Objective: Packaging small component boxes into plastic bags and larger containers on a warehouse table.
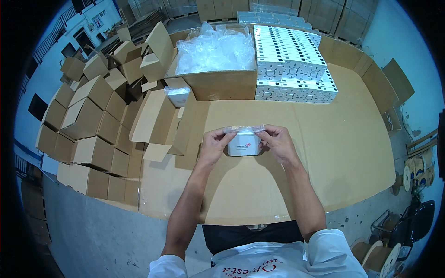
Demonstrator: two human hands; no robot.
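Observation:
A small white box [243,144] in a clear plastic bag sits between my two hands above the cardboard-covered table [324,153]. My left hand [214,146] pinches the bag's top left edge and steadies the box's left side. The bag's top right edge is pinched by my right hand [277,141]. The bag's open mouth [243,128] is stretched flat between my fingers.
A large carton of clear plastic bags [215,51] stands at the back. Stacked white boxes [292,60] sit to its right. An open brown carton [162,120] with a bagged box [178,95] lies left of my hands. Several small cartons [88,134] pile at far left.

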